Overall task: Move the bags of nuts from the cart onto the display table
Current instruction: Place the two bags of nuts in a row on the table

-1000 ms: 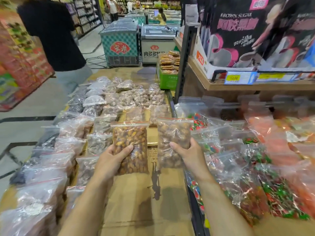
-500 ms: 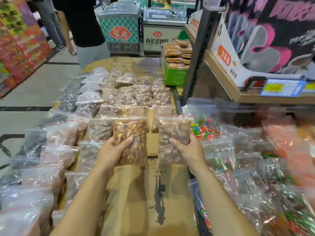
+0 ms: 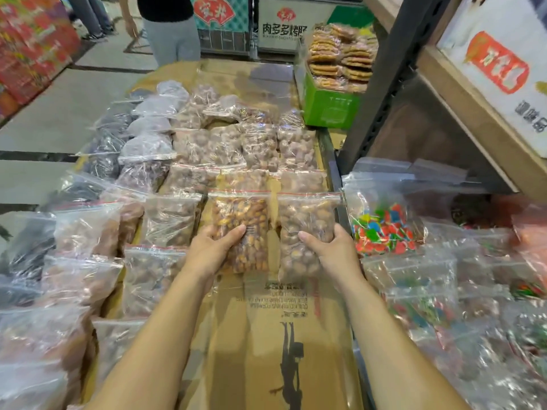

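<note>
Nearest, a bare stretch of the cardboard-covered tabletop (image 3: 266, 335) shows room left to fill, though the cart is out of view, so how many bags remain cannot be told. At its far edge the left hand (image 3: 211, 255) grips a bag of amber nuts (image 3: 241, 216) by the lower part and the right hand (image 3: 336, 255) grips a bag of paler nuts (image 3: 307, 217) likewise, the two side by side, close over the cardboard. Beyond them rows of filled bags (image 3: 236, 149) lie laid out, so the job looks well along.
</note>
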`<state>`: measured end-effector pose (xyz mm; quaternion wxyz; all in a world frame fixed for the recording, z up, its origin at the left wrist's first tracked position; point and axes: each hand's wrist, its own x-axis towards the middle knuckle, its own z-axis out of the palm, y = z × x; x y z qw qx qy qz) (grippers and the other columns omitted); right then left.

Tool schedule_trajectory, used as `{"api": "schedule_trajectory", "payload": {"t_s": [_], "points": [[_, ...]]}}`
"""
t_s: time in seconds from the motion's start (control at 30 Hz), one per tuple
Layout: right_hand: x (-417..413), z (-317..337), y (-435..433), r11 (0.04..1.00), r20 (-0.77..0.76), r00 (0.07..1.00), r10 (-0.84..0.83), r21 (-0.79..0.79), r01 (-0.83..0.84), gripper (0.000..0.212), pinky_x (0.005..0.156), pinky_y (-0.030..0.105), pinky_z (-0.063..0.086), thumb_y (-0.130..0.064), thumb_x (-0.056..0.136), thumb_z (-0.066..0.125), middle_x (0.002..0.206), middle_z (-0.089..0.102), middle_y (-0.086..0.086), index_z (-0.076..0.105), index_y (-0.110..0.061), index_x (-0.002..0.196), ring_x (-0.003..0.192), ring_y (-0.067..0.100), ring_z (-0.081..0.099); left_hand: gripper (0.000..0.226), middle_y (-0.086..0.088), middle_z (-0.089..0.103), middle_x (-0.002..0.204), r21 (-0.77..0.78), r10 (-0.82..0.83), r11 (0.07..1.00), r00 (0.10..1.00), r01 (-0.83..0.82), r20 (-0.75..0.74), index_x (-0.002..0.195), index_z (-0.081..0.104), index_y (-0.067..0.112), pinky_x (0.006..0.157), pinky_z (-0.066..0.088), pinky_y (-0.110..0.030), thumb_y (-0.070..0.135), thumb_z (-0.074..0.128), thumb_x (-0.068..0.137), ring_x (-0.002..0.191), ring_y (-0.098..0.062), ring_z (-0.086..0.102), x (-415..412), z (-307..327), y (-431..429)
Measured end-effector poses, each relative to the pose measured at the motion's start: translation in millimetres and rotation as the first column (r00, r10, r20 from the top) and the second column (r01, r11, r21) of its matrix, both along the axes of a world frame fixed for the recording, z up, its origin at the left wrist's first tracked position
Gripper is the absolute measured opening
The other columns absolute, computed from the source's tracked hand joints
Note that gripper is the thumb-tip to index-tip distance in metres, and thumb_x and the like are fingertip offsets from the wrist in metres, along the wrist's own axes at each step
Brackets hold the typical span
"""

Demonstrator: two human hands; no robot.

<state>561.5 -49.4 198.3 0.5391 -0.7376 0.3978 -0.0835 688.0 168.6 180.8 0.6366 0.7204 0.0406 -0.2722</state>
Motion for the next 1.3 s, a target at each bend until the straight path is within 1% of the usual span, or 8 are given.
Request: {"api": "schedule_trajectory", "payload": {"t_s": [0.17,0.27,0.37,0.5,0.63,1.0,1.2,1.3], "points": [[11.1,-11.8,-5.8,1.000,-0.012,1.000,-0.011,-0.016,0.011,0.084,0.101,0.047,0.060,-0.069,0.064,0.087,0.115,0.079,-0.005,0.068,-0.019,0.129,0.107,0.018,0.076,0.032,-0.002,0.083,0.096,0.038,0.008,0.999,1.000,-0.008,0.005,0.108,0.073,0.018,0.076,0.065,-0.034,0.035,0.087,0.085,0.086,-0.018,0.081,3.7,-9.3,-8.3],[12.7,-14.6,-7.3,0.997,-0.065,0.998,0.005,-0.076,-0.010,0.051,0.089,0.032,0.057,-0.052,0.084,0.087,0.104,0.074,-0.012,0.065,-0.022,0.118,0.102,0.016,0.073,0.045,0.002,0.082,0.102,0.076,0.006,0.997,1.000,-0.007,0.020,0.114,0.073,0.021,0.094,0.061,-0.044,0.046,0.088,0.080,0.096,-0.019,0.079,6.0,-14.2,-8.4],[13.3,-15.3,-7.8,0.987,-0.125,0.992,0.029,-0.154,-0.048,0.046,0.073,0.023,0.047,-0.052,0.089,0.083,0.097,0.064,-0.022,0.058,-0.025,0.118,0.098,0.014,0.067,0.055,0.007,0.082,0.104,0.164,-0.021,0.986,0.997,0.008,0.077,0.116,0.074,0.025,0.099,0.059,-0.047,0.059,0.086,0.075,0.100,-0.016,0.077,5.7,-15.1,-8.4],[17.8,-11.8,-1.8,0.959,-0.214,0.976,0.045,-0.263,-0.102,0.081,0.099,0.042,0.052,-0.065,0.088,0.076,0.133,0.070,0.004,0.050,-0.013,0.145,0.124,0.031,0.066,0.037,0.010,0.076,0.106,0.277,-0.058,0.961,0.975,-0.004,0.216,0.115,0.070,0.027,0.097,0.057,-0.040,0.050,0.079,0.088,0.101,-0.014,0.072,-0.9,-10.5,-12.6],[19.1,-4.2,2.4,0.930,-0.294,0.954,0.060,-0.330,-0.160,0.101,0.115,0.049,0.043,-0.071,0.091,0.067,0.160,0.051,0.012,0.031,-0.010,0.164,0.147,0.035,0.049,0.058,0.001,0.069,0.115,0.424,-0.086,0.904,0.954,-0.047,0.288,0.130,0.060,0.016,0.086,0.049,-0.035,0.053,0.076,0.089,0.105,-0.023,0.065,-4.4,-6.0,-15.9],[-5.5,40.6,7.3,0.839,-0.392,0.914,0.101,-0.460,-0.290,0.072,0.118,0.048,0.040,-0.056,0.106,0.054,0.155,0.049,0.011,0.040,-0.011,0.160,0.147,0.032,0.044,0.060,-0.015,0.064,0.137,0.553,-0.224,0.832,0.933,0.033,0.280,0.143,0.052,0.008,0.103,0.048,-0.043,0.048,0.063,0.099,0.126,-0.035,0.060,-23.8,38.6,-16.5],[-42.0,63.8,20.2,0.726,-0.433,0.883,0.183,-0.546,-0.418,0.068,0.124,0.050,0.036,-0.050,0.106,0.054,0.154,0.050,0.011,0.039,-0.011,0.160,0.145,0.030,0.044,0.048,-0.012,0.069,0.124,0.766,-0.511,0.635,0.797,0.099,0.321,0.126,0.060,0.008,0.090,0.050,-0.039,0.050,0.059,0.101,0.108,-0.032,0.063,-59.7,81.0,-13.3],[-65.7,77.4,26.3,0.672,-0.431,0.878,0.208,-0.590,-0.448,0.060,0.119,0.050,0.040,-0.050,0.107,0.050,0.147,0.053,0.009,0.044,-0.013,0.154,0.136,0.028,0.048,0.058,-0.014,0.060,0.142,0.878,-0.649,0.477,0.686,0.030,0.329,0.142,0.053,0.010,0.107,0.045,-0.045,0.052,0.052,0.102,0.128,-0.034,0.056,-88.9,102.0,-12.3]]}}
